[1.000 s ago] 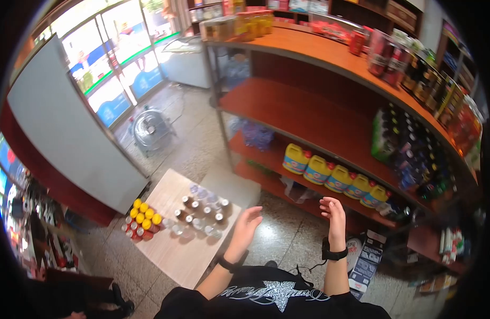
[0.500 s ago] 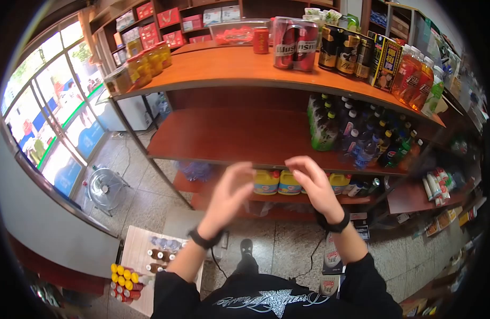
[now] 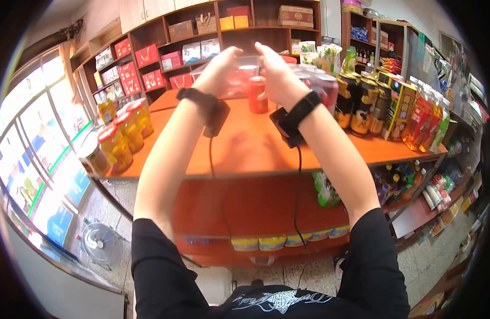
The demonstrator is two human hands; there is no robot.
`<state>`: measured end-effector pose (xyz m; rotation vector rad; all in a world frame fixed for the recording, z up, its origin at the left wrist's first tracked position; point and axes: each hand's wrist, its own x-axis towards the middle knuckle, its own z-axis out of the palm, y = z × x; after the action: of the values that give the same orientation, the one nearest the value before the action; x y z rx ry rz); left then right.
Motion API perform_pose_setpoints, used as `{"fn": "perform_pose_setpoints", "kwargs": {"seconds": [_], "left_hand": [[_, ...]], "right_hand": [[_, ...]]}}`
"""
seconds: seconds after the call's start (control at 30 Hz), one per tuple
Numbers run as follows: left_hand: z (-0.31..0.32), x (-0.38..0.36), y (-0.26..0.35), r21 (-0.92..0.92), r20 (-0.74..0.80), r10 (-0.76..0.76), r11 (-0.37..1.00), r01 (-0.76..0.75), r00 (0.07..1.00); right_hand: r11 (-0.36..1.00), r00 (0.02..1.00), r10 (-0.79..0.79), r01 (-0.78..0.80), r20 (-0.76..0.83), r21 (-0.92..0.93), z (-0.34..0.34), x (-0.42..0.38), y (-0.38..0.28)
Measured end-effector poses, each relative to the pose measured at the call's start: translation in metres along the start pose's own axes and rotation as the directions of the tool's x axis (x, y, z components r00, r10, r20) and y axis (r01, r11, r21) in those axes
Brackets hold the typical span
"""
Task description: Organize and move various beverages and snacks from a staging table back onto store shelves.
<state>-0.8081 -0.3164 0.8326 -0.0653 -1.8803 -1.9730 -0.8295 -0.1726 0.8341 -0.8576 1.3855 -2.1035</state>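
— Where is the red can (image 3: 257, 101) seen?
— Near the back edge of the shelf top (image 3: 231, 159), by the clear box (image 3: 235, 88). Contact with the right hand (image 3: 277, 78) cannot be told.
— Fingers?
— The right's are spread wide; the left hand (image 3: 218, 70) is blurred, its opening unclear. Jars (image 3: 129, 131) are lined along the left edge.

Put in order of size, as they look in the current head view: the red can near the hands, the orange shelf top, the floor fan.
1. Orange shelf top, clearly the largest
2. Floor fan
3. Red can, the smallest
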Motion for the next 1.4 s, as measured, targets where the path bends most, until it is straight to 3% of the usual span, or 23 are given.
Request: {"fn": "perform_pose_setpoints", "kwargs": {"seconds": [0.03,0.07,0.1,0.13,0.17,0.27,0.3,0.37,0.5,0.57,0.7,0.73,0.8,0.87,0.93,1.0,1.03,1.1,1.13,1.2,1.3,1.33,1.4], "left_hand": [[-0.008,0.021,-0.006,0.064,0.038,-0.012,0.998,0.010,0.999],[-0.012,0.042,-0.015,0.128,0.074,-0.029,0.992,0.020,0.997],[-0.015,0.063,-0.032,0.168,0.037,0.004,0.986,-0.010,0.999],[-0.014,0.083,-0.051,0.203,-0.067,-0.071,0.976,0.083,0.995],[-0.016,0.102,-0.067,0.210,-0.025,-0.153,0.965,0.155,0.988],[-0.017,0.131,-0.100,0.187,0.216,-0.323,0.940,0.285,0.921],[0.000,0.093,-0.080,0.237,0.174,-0.227,0.954,0.183,0.958],[0.002,0.097,-0.083,0.226,0.184,-0.271,0.947,0.228,0.945],[-0.003,0.102,-0.088,0.238,0.184,-0.317,0.933,0.270,0.930],[-0.005,0.102,-0.084,0.193,0.201,-0.328,0.937,0.291,0.923],[-0.005,0.097,-0.078,0.137,0.146,-0.365,0.928,0.347,0.919],[-0.007,0.093,-0.074,0.174,0.099,-0.402,0.908,0.382,0.910],[0.010,0.027,-0.035,0.138,0.041,-0.306,0.945,0.298,0.951],[0.002,0.005,-0.017,0.164,0.058,-0.263,0.954,0.250,0.963],[0.012,-0.027,-0.005,0.233,-0.121,-0.104,0.964,0.130,0.987],[0.023,-0.082,0.008,0.191,0.084,-0.038,0.981,0.022,0.996],[0.026,-0.098,0.004,0.161,0.012,0.032,0.986,-0.033,0.999],[0.057,-0.142,0.000,0.044,-0.215,0.214,0.977,-0.209,0.953],[0.053,-0.150,-0.006,0.143,-0.245,0.214,0.973,-0.183,0.946],[0.055,-0.194,-0.030,0.231,-0.395,0.229,0.962,-0.145,0.890],[0.089,-0.292,-0.059,0.480,-0.629,0.311,0.877,0.041,0.712],[0.096,-0.316,-0.074,0.480,-0.598,0.445,0.865,-0.147,0.666],[0.108,-0.377,-0.085,0.404,-0.650,0.320,0.914,-0.043,0.689]], "right_hand": [[0.999,0.999,-0.029,0.030,-0.021,0.027,0.005,0.014,0.003],[0.999,0.985,-0.046,0.042,-0.167,-0.027,0.008,0.033,0.010],[0.998,0.975,-0.064,0.063,-0.212,-0.009,-0.002,0.070,0.029],[0.996,0.963,-0.079,0.085,-0.257,0.011,-0.010,0.101,0.045],[0.994,0.955,-0.002,0.035,-0.298,0.106,-0.007,0.100,0.052],[0.998,0.880,-0.027,-0.007,-0.475,-0.069,-0.049,0.173,0.105],[0.998,0.874,-0.029,-0.005,-0.486,-0.068,-0.048,0.171,0.105],[0.979,0.730,0.011,-0.149,-0.684,-0.143,-0.040,0.156,0.105],[0.981,0.718,-0.010,-0.129,-0.696,-0.147,-0.046,0.151,0.109],[0.998,0.879,0.035,-0.056,-0.476,-0.030,-0.045,0.143,0.106],[0.994,0.896,0.071,-0.101,-0.439,-0.046,-0.024,0.121,0.091],[0.992,0.949,0.110,-0.088,-0.296,0.090,-0.018,0.125,0.089],[0.982,0.956,0.185,-0.168,-0.229,0.090,-0.008,0.090,0.075],[0.981,0.961,0.180,-0.192,-0.212,-0.039,0.008,0.054,0.056],[0.998,0.997,0.060,-0.060,-0.048,0.003,0.018,0.026,0.051],[0.999,0.999,-0.040,0.040,0.021,-0.004,0.028,-0.006,0.051],[0.989,0.986,-0.148,0.146,0.081,0.034,0.035,-0.028,0.053],[0.970,0.965,-0.191,0.158,0.180,0.183,0.045,-0.069,0.066],[0.945,0.943,-0.209,0.126,0.260,0.302,0.049,-0.091,0.075],[0.933,0.864,-0.360,0.327,0.351,0.150,0.060,-0.142,0.094],[0.914,0.830,-0.377,0.263,0.411,0.309,0.067,-0.211,0.129],[0.910,0.844,-0.353,0.210,0.404,0.357,0.067,-0.238,0.143],[0.957,0.797,-0.166,-0.012,0.581,0.290,0.058,-0.277,0.167]]}}
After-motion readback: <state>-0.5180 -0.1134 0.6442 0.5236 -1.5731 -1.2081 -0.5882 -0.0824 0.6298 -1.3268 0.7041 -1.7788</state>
